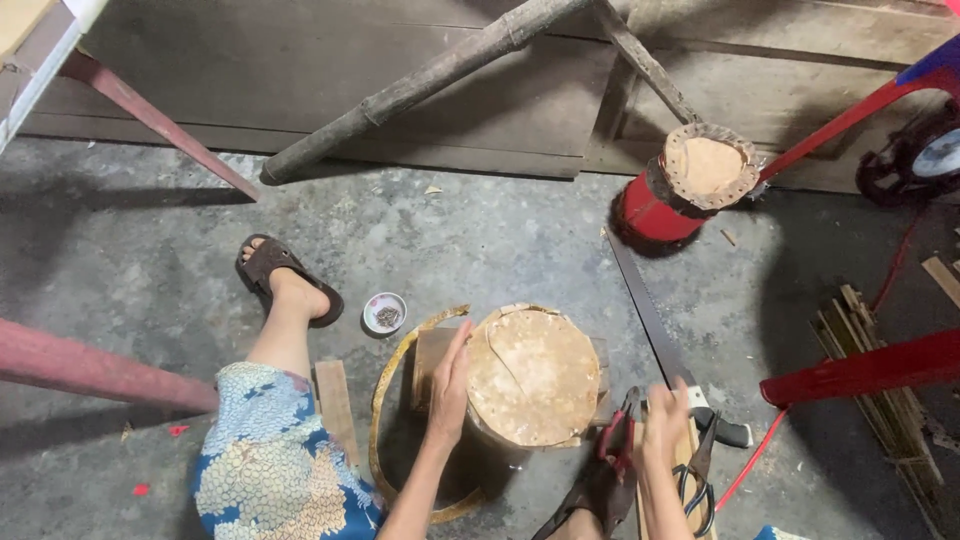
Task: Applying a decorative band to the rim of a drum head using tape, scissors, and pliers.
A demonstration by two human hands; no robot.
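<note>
From where I watch, my left hand (449,385) lies flat and open-fingered against the left flank of the small drum (530,385), just below the middle of the frame, palm pressed to the shell and fingertips reaching up toward the rim of the pale skin head. The drum stands upright with its round face turned up at me, so it has no long axis to speak of; it sits directly to the right of that hand, touching it. My right hand (663,425) is lower right of the drum, fingers curled around something by the red-handled pliers (618,440), though I cannot tell exactly what it grips. Just beyond it a handsaw (650,315) runs on a long diagonal from the lower right up toward a second red drum (690,185) in the upper right. Scissors (695,490) lie at the bottom edge beside the wrist. A yellowish strip (385,400) curves around the drum's left side, and a small dish (385,312) rests near my sandalled foot (285,280) left of centre.
</note>
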